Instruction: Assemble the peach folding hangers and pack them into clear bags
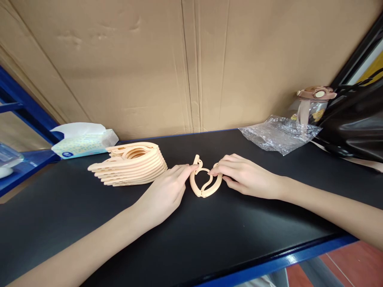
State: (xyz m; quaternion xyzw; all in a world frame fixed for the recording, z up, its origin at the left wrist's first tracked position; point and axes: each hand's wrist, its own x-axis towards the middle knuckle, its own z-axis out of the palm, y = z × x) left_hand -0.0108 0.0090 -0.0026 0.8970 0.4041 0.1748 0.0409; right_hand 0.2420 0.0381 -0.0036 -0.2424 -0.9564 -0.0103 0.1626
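Observation:
A beige folding clothes hanger [196, 189] lies on the black tabletop, its two arms bent into a rounded heart-like loop with the curved hook inside. On its left arm, near the upper end, the fingers of my left hand [169, 189] are closed. My right hand [243, 177] grips the opposite arm, its fingertips bent over the upper right part and hiding that end. Just left of my left hand stands a neat stack of several folded beige hangers [134, 169].
A tissue pack [85, 143] sits at the back left, beside a blue metal frame [26, 115]. Crumpled clear plastic [277, 133] and a drink bottle [317, 105] are at the back right, near a black bag [356, 123]. Cardboard [134, 71] rises behind the table [239, 235].

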